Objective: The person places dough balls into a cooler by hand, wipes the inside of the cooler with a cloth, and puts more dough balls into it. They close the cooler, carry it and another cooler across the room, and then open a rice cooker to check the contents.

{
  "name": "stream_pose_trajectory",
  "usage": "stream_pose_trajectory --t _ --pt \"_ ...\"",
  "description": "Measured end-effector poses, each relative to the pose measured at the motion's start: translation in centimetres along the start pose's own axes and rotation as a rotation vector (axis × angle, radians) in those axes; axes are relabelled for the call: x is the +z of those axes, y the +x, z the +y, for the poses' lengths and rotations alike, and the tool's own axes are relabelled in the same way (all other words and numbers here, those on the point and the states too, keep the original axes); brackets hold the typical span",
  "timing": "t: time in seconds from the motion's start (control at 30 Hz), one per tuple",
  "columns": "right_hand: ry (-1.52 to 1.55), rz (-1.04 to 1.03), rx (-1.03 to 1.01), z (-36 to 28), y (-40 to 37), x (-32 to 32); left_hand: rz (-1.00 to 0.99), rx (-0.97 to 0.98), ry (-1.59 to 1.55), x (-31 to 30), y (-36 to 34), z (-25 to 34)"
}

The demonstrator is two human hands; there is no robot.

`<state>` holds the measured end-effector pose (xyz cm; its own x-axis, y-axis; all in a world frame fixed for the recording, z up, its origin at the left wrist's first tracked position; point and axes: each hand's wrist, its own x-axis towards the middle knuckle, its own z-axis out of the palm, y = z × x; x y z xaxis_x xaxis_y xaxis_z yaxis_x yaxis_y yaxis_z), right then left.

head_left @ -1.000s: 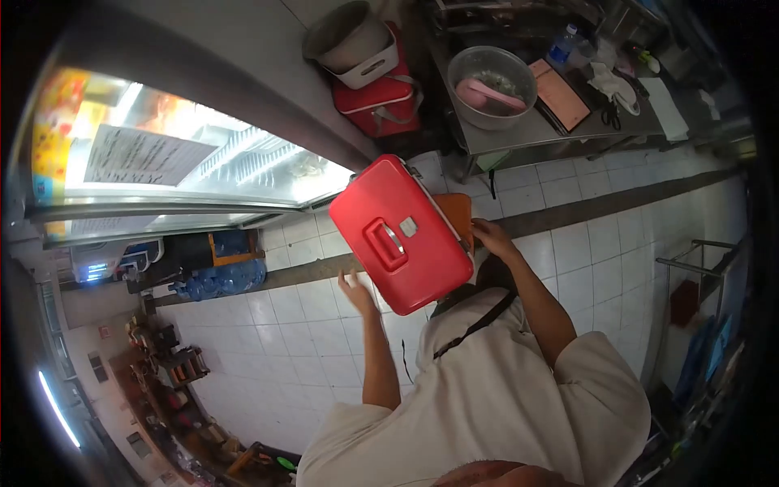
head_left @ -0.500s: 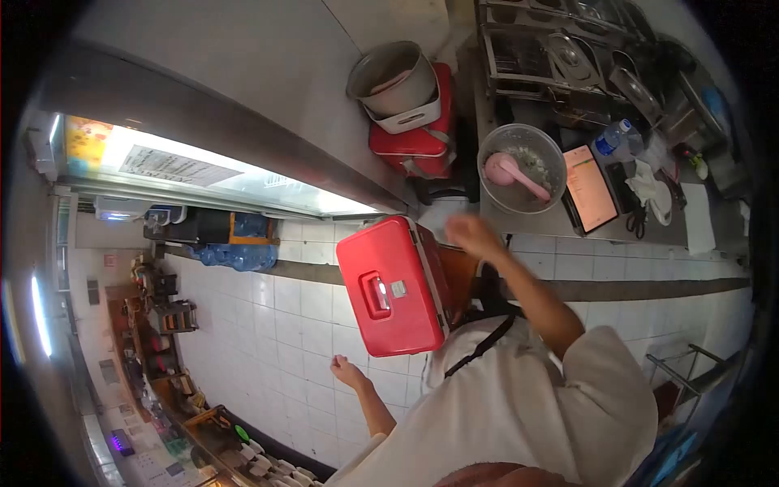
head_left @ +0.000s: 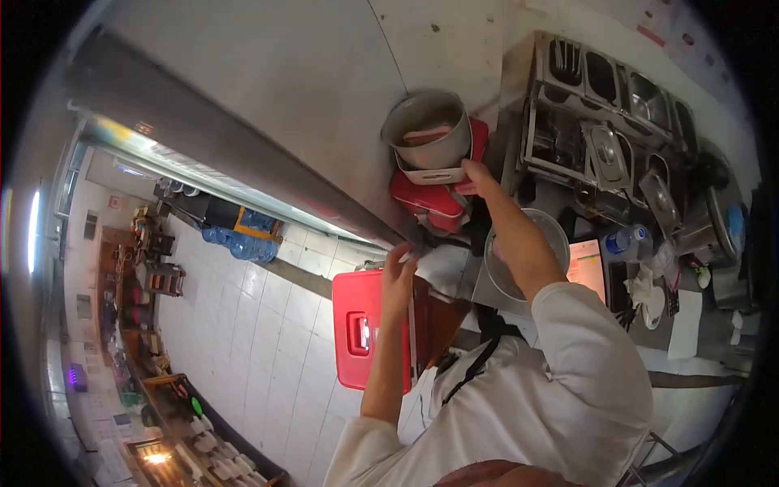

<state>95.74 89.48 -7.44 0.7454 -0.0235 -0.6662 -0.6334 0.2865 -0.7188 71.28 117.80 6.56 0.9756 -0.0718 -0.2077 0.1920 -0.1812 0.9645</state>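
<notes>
My right hand (head_left: 477, 177) reaches to the near right corner of a white plastic basket (head_left: 434, 176), its fingers closed at the rim. In that basket stands a large grey pot (head_left: 461, 134) with a pinkish piece inside. Basket and pot rest on a red cooler box (head_left: 442, 207). My left hand (head_left: 398, 272) hovers over the edge of another red cooler (head_left: 349, 304), fingers apart and nothing in them. That cooler has a recessed handle on its lid. Behind my right forearm, a clear bowl (head_left: 556, 230) is partly hidden.
On the right, a steel counter holds metal food pans (head_left: 604, 154), a water bottle (head_left: 629, 242), a lit tablet (head_left: 586, 268) and a white paper (head_left: 686, 325). A glass-front fridge (head_left: 219, 178) runs along the left. Blue water jugs (head_left: 251, 235) sit on the tiled floor beyond.
My right hand has moved up and forward to the white basket. My left hand has risen from beside the near red cooler to above its edge. The view has shifted.
</notes>
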Motion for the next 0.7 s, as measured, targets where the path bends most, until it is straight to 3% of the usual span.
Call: stream_pose_trajectory --t 0.03,0.1,0.13,0.17,0.23,0.3,0.37,0.43,0.53,0.57,0.63,0.7 --pt "0.099 0.008 0.038 1.4 0.5 -0.2 0.025 -0.033 -0.059 0.5 1.8 -1.5" --pt "0.250 -0.168 -0.002 3.8 4.2 -1.1 0.007 -0.083 -0.172 3.0 6.3 -4.6" --pt "0.302 -0.122 -0.062 5.0 6.6 -1.0 0.020 -0.168 -0.197 3.7 7.2 -4.3" --pt "0.333 0.002 -0.075 2.9 2.9 0.3 0.007 -0.202 -0.204 4.4 8.8 -4.8" --pt "0.269 0.008 -0.068 1.7 4.0 0.6 -0.022 -0.275 -0.209 6.4 10.3 -5.3" --pt "0.419 0.137 -0.012 -0.6 0.4 0.7 -0.034 -0.342 -0.209 7.5 10.9 -4.8" --pt "0.470 0.228 -0.018 -2.1 -3.9 1.2 -0.130 -0.428 -0.126 9.0 10.4 -4.7" --pt "0.508 0.166 -0.101 -0.1 -2.0 0.5 -0.259 -0.518 -0.018 10.9 8.2 -5.3" --pt "0.604 0.136 -0.086 -0.4 -5.5 -1.1 -0.476 -0.617 0.132 15.0 5.3 -5.3" --pt "0.574 0.019 -0.180 0.6 -5.7 -2.3 -0.467 -0.593 0.112 15.9 4.5 -4.8" --pt "0.450 -0.004 -0.228 -1.0 -10.3 -3.8 -0.474 -0.530 0.073 17.4 3.2 -4.1" --pt "0.398 0.029 -0.283 -2.5 -17.4 -5.4 -0.472 -0.545 -0.094 17.2 3.0 -8.2"
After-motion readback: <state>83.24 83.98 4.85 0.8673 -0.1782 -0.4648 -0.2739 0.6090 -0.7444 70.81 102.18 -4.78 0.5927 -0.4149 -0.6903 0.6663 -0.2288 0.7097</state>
